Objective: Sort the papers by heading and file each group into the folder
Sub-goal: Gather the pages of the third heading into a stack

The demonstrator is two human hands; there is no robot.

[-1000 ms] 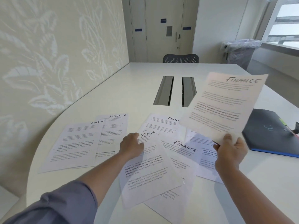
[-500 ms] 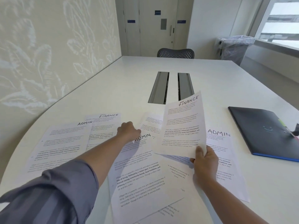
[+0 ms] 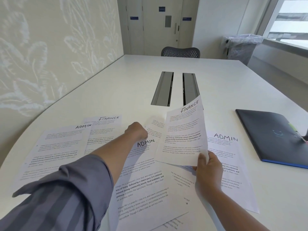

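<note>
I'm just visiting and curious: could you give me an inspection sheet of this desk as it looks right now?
Surface: white table with two grey slotted hatches in its middle.
Job's things: white printed sheets headed ADMIN and FINANCE spread overlapping; closed dark folder with a blue edge at the right.
Clutter: nothing seen.
Hands: right hand pinches a raised FINANCE sheet at its lower corner; left hand rests curled on the middle ADMIN sheet, grip unclear.
Cables: nothing seen.
Surroundings: grey mesh chair, lined bin, doors, window, patterned wall.
</note>
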